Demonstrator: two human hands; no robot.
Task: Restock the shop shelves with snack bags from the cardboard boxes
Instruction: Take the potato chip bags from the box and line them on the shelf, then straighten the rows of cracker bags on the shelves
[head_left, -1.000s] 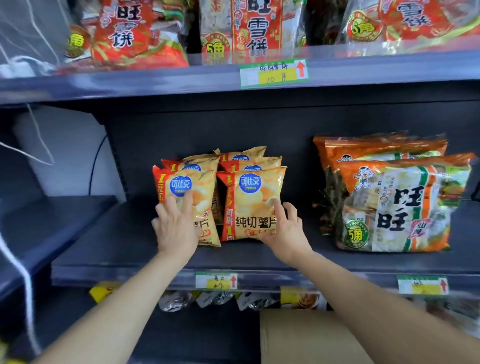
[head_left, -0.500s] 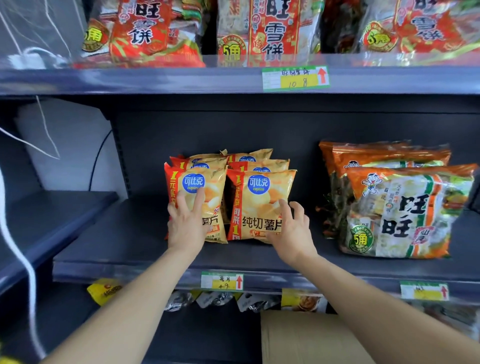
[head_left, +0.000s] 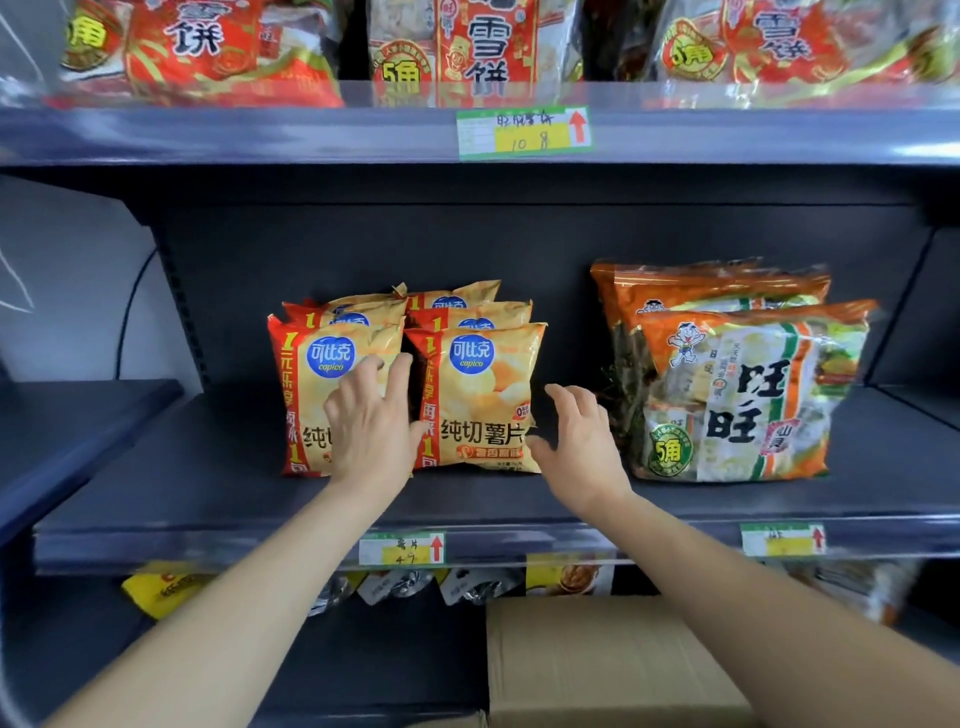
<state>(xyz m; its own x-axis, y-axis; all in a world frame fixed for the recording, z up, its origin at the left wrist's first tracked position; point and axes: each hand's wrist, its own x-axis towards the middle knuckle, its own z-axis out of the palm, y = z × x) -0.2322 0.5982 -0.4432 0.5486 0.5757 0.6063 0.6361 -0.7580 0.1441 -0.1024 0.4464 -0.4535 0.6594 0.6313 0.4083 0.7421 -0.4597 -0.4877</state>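
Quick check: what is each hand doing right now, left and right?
Left hand: open, fingers resting on the left front chip bag.
Right hand: open, holding nothing, beside the right front chip bag.

Price labels (head_left: 524, 132) show red arrows; black cable (head_left: 128, 312) hangs left.

- The middle shelf (head_left: 171, 457) is lying bare left of the chip bags (head_left: 483, 395); I am finding open passage there.
- My right hand (head_left: 576, 441) is filling the gap between the chip bags and the rice cracker bags (head_left: 753, 395).
- The upper shelf (head_left: 260, 135) is capping the headroom, well above both stacks.
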